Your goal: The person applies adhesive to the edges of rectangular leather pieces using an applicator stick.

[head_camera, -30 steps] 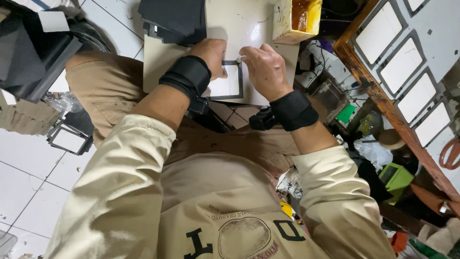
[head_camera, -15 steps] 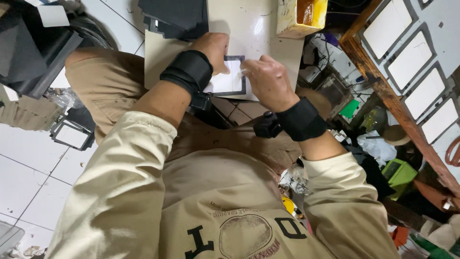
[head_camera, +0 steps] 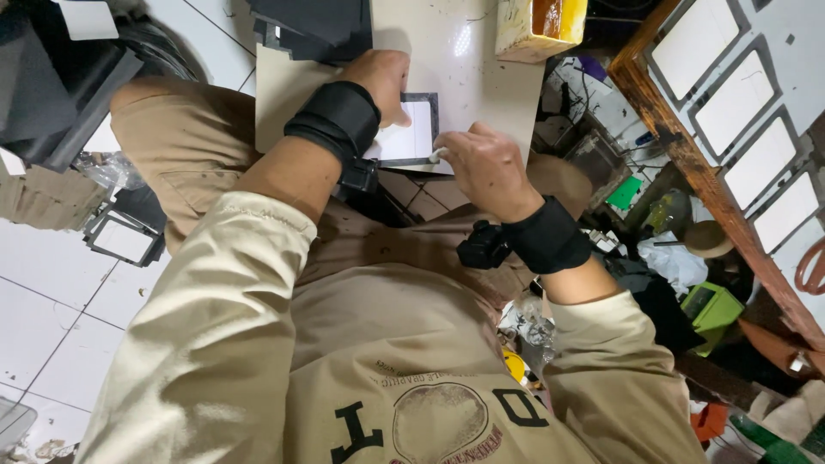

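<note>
A small black-framed white panel lies on a pale board across my lap. My left hand, with a black wrist strap, rests on the panel's left side and holds it down. My right hand, also strapped at the wrist, pinches a small white wad against the frame's near right corner. Both sleeves are beige.
A stack of black frames and a yellow tub sit at the board's far edge. A wooden rack with white framed panels runs along the right. One black frame lies on the tiled floor at left, and clutter with a green box at right.
My right hand has slid from the frame's right side down to its near corner, still pinching the wad. My left hand stays on the panel.
</note>
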